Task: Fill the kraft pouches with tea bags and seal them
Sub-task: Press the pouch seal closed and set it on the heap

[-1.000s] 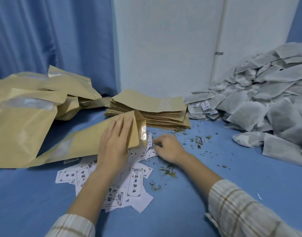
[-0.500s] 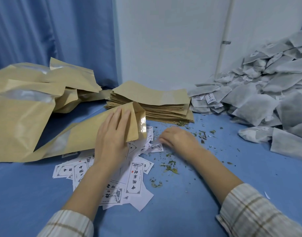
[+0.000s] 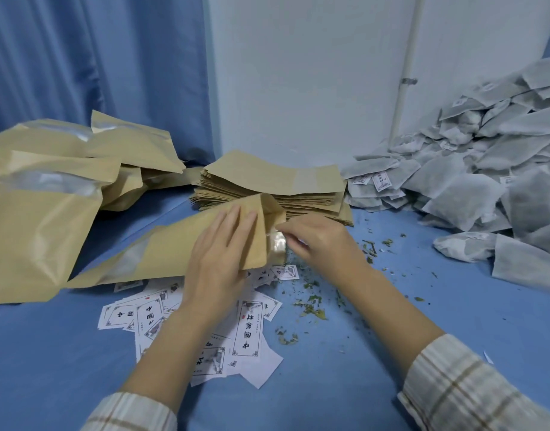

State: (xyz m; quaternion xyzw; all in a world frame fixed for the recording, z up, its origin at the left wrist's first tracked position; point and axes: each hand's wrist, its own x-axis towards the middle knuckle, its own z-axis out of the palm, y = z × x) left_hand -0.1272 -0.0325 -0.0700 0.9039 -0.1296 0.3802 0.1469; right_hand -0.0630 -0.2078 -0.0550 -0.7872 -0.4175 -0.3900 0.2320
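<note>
The left hand [image 3: 219,262] covers the middle of the kraft pouch [image 3: 174,244], and its thumb is out of sight beneath the paper. The right hand [image 3: 321,244] hides whatever its fingertips hold at the pouch mouth. The heap of tea bags [image 3: 485,169] runs off the right edge. The filled pouches [image 3: 46,213] are cut by the left edge. Print on the paper labels [image 3: 248,328] is too small to read.

Blue table [image 3: 454,321] — pouches [image 3: 34,228], labels [image 3: 248,331], tea bags [image 3: 485,181]

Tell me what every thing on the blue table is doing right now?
Kraft pouch: lying flat, mouth open.
Left hand: fingers straight, pressing the pouch.
Right hand: pinching at the pouch mouth.
Empty pouches: stacked flat.
Filled pouches: heaped, puffy.
Tea bags: piled.
Paper labels: scattered.
</note>
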